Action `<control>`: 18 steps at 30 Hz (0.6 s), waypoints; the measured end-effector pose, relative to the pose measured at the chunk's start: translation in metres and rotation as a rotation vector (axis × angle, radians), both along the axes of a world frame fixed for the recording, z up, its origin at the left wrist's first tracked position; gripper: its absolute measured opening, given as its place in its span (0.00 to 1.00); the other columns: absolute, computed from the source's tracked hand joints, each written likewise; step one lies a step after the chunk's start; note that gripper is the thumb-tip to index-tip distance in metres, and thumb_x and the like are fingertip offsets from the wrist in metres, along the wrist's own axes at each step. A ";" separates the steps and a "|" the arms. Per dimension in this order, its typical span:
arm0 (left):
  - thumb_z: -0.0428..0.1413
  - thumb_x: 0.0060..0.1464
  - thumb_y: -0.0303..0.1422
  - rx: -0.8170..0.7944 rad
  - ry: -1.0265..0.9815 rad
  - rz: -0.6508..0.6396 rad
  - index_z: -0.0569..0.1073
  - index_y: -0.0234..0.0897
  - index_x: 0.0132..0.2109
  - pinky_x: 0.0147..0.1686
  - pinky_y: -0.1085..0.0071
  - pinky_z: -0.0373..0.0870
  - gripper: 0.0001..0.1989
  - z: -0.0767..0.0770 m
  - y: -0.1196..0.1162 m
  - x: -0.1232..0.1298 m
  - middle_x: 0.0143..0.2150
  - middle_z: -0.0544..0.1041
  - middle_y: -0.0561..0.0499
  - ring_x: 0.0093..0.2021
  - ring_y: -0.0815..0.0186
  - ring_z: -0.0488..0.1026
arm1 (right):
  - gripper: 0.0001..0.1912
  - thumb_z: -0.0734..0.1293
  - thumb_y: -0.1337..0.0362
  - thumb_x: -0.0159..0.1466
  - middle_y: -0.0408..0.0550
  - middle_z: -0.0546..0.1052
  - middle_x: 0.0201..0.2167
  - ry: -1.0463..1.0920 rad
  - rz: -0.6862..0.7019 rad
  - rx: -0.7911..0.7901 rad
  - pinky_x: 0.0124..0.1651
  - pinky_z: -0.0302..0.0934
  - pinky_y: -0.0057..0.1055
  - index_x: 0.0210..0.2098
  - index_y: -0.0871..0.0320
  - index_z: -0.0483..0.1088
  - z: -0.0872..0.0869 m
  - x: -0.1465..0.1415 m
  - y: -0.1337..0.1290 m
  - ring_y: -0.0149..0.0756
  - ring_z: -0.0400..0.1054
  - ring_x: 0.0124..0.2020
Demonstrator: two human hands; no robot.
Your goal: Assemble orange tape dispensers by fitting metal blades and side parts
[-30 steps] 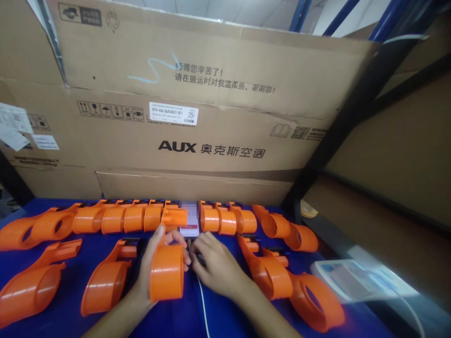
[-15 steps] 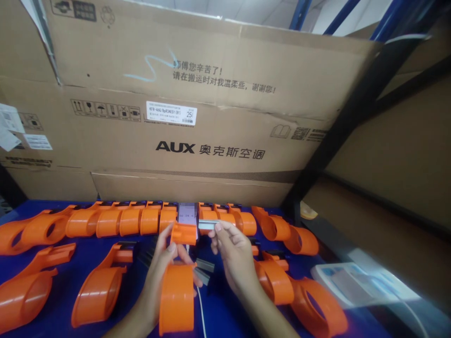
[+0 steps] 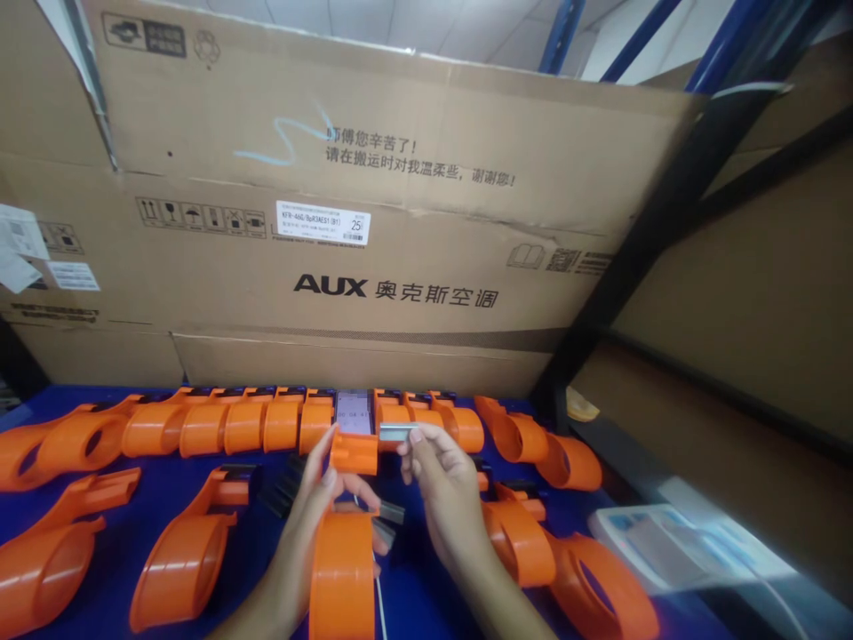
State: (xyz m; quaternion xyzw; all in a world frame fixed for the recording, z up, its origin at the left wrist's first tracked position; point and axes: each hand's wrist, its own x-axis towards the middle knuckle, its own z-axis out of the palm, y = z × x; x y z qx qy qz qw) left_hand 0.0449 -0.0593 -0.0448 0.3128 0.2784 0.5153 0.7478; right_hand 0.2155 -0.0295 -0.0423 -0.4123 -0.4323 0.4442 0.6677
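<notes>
My left hand (image 3: 326,493) is closed around an orange plastic tape dispenser (image 3: 343,569), its wide ring low and its narrow flat end (image 3: 353,453) up between thumb and fingers. In my right hand (image 3: 440,480), thumb and fingers pinch a small grey metal strip (image 3: 398,433). The strip points left, just right of the dispenser's narrow end and slightly above it; the two look apart. Behind my left hand, several more metal strips (image 3: 390,513) lie on the blue surface, partly hidden.
Orange dispensers (image 3: 203,429) line the back of the blue table (image 3: 267,542); others (image 3: 179,569) lie left and right. A phone (image 3: 353,411) with a timer stands behind my hands, a white cable below. A white box-like item (image 3: 686,542) lies right. A large cardboard sheet (image 3: 413,240) rises behind.
The dispenser in my left hand has shifted slightly right and down. The metal strip has also moved slightly down in view, and the gap between them is narrower.
</notes>
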 end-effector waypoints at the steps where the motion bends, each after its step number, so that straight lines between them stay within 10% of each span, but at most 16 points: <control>1: 0.64 0.58 0.46 0.017 0.022 0.059 0.44 0.57 0.74 0.21 0.64 0.78 0.47 0.002 -0.003 0.003 0.36 0.84 0.48 0.25 0.53 0.83 | 0.14 0.73 0.52 0.65 0.44 0.76 0.29 0.002 0.003 -0.007 0.26 0.59 0.26 0.36 0.57 0.75 -0.001 0.000 0.000 0.28 0.63 0.24; 5: 0.63 0.58 0.48 0.050 0.090 0.174 0.47 0.51 0.75 0.20 0.63 0.78 0.46 0.004 -0.009 0.010 0.33 0.83 0.49 0.21 0.56 0.80 | 0.14 0.73 0.52 0.65 0.44 0.77 0.30 0.036 0.042 -0.028 0.27 0.61 0.26 0.35 0.56 0.75 -0.003 -0.003 0.001 0.29 0.64 0.25; 18: 0.66 0.53 0.53 -0.052 -0.061 -0.132 0.66 0.45 0.67 0.25 0.62 0.77 0.39 -0.013 0.005 -0.004 0.39 0.84 0.41 0.28 0.50 0.84 | 0.14 0.72 0.51 0.66 0.45 0.79 0.32 -0.009 0.011 -0.011 0.29 0.63 0.27 0.37 0.56 0.75 -0.002 -0.002 -0.001 0.30 0.66 0.26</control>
